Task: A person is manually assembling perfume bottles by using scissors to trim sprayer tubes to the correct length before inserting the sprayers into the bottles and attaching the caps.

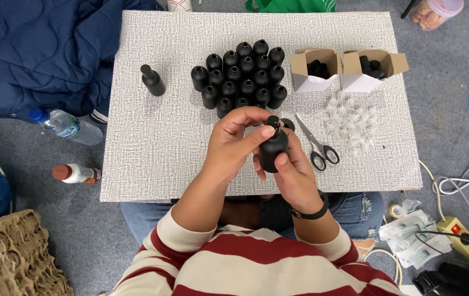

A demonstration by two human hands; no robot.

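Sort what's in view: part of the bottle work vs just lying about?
In use: black bottle held by right hand, left hand on its cap; open bottles; capped bottle; two boxes; clear tubes; scissors.

Lying about: blue jacket; water bottle; power strip.

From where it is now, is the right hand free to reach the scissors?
Probably not at once: the right hand is wrapped around the black bottle. The scissors lie just beside it on the board, nothing between.

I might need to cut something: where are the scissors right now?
The scissors lie on the board's right half, just right of the right hand and its black bottle, left of the clear plastic parts.
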